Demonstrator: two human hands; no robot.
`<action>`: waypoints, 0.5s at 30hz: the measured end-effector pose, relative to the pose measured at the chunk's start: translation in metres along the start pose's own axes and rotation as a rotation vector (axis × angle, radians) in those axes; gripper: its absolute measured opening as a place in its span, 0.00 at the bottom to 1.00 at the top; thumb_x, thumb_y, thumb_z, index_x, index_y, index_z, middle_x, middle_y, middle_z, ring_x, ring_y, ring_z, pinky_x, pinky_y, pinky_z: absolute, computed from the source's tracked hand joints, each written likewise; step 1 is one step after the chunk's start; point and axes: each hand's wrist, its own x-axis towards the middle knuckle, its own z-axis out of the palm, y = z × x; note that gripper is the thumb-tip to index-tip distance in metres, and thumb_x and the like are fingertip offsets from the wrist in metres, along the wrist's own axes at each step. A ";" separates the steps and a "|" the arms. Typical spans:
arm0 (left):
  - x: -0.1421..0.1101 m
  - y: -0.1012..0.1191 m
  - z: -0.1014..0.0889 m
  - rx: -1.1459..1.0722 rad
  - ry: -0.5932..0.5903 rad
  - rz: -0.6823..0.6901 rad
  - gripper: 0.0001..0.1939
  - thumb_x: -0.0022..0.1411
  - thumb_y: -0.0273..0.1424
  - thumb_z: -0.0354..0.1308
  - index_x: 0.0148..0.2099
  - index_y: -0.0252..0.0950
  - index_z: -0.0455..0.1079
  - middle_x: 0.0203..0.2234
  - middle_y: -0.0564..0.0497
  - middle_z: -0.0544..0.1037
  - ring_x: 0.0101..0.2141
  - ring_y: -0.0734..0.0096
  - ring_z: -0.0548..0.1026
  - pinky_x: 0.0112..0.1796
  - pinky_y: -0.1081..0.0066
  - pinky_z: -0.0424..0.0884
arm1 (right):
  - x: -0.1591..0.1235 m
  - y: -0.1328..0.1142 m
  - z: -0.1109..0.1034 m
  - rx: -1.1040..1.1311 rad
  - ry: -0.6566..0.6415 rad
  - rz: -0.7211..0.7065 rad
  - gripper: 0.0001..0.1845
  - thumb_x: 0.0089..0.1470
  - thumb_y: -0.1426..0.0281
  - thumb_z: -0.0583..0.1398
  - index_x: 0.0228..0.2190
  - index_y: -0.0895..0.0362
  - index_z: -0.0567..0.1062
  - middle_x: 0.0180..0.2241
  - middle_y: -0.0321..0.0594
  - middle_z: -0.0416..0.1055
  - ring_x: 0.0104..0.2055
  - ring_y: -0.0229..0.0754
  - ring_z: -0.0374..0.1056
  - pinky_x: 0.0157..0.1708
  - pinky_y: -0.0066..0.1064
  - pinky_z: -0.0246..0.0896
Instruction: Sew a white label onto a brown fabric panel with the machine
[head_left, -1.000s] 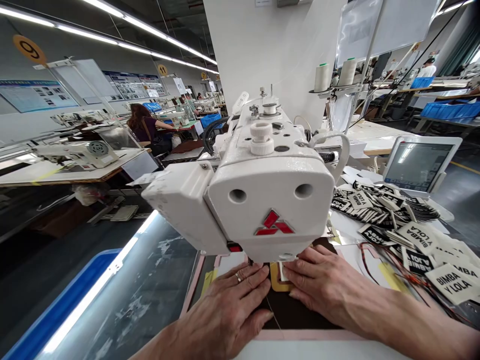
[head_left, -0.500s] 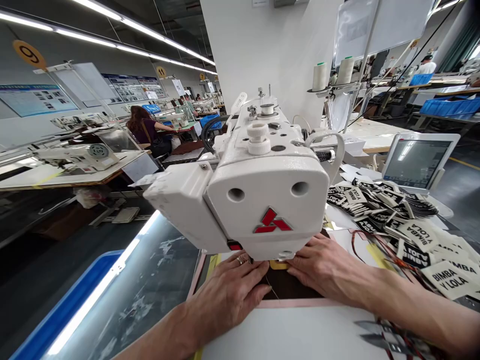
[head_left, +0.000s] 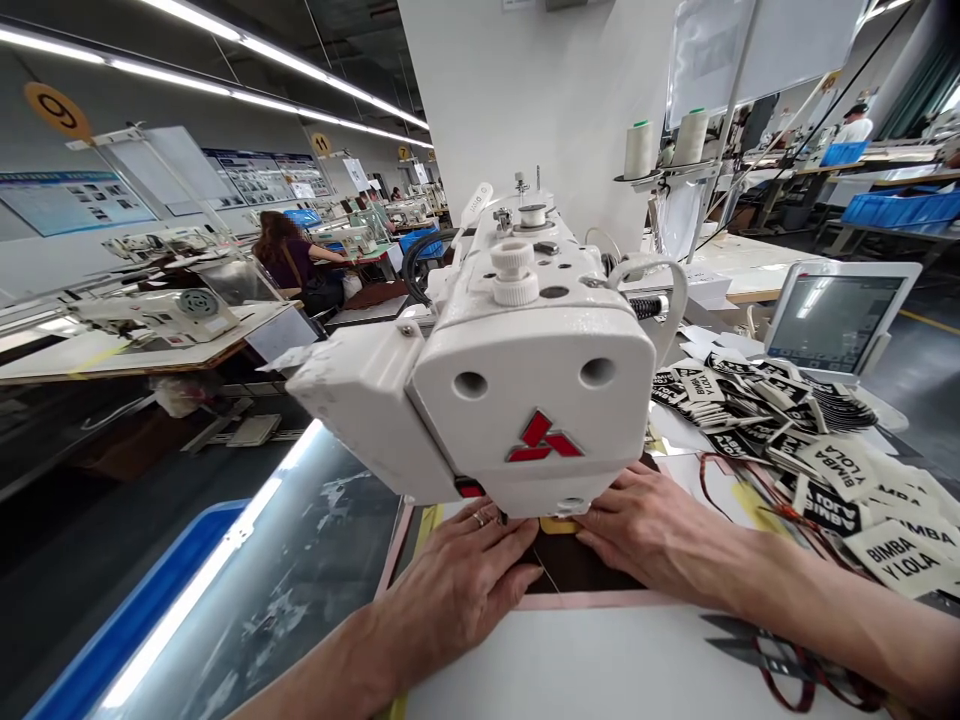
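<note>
As both hands (head_left: 469, 575) (head_left: 652, 525) lie nearly flat | they touch dark fabric (head_left: 589, 570)

A white sewing machine (head_left: 536, 365) bears a red emblem (head_left: 537, 430), the fabric (head_left: 589, 570) dark brown, the labels (head_left: 844, 465) black and cream.

At the left side there is a round orange sign (head_left: 56, 110) with the number 9, and farther back a smaller sign (head_left: 320, 144) with the number 11. Below them, a pale sewing machine (head_left: 176, 312) stands on a white table (head_left: 90, 366). Beyond this, a co-worker (head_left: 277, 262) in a dark purple top sits with the back mostly turned. Blue-edged information boards (head_left: 52, 203) hang at the left. Above, long ceiling lights (head_left: 292, 79) are lit. At the far right, a large blue crate (head_left: 900, 210) rests near a smaller blue crate (head_left: 844, 153), and behind the smaller one is a person (head_left: 855, 130) in white.
</note>
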 end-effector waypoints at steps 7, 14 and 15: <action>0.003 0.001 -0.001 0.001 -0.017 -0.005 0.19 0.77 0.36 0.53 0.62 0.31 0.71 0.54 0.51 0.77 0.53 0.63 0.76 0.57 0.60 0.73 | -0.004 0.001 0.002 0.016 -0.016 0.028 0.11 0.71 0.68 0.53 0.44 0.56 0.76 0.42 0.36 0.73 0.44 0.43 0.65 0.45 0.41 0.53; -0.008 0.000 -0.008 0.029 0.019 0.004 0.17 0.76 0.35 0.53 0.59 0.31 0.74 0.54 0.52 0.77 0.54 0.66 0.76 0.62 0.62 0.69 | 0.004 -0.003 0.008 0.041 0.031 -0.007 0.12 0.72 0.67 0.53 0.47 0.58 0.75 0.44 0.35 0.74 0.45 0.42 0.66 0.48 0.41 0.56; -0.014 -0.002 -0.011 0.045 0.002 0.018 0.17 0.76 0.34 0.53 0.60 0.31 0.73 0.56 0.50 0.76 0.57 0.65 0.73 0.64 0.62 0.66 | 0.005 -0.006 0.007 0.046 0.027 -0.021 0.12 0.72 0.67 0.54 0.48 0.58 0.74 0.45 0.36 0.74 0.46 0.43 0.66 0.49 0.41 0.57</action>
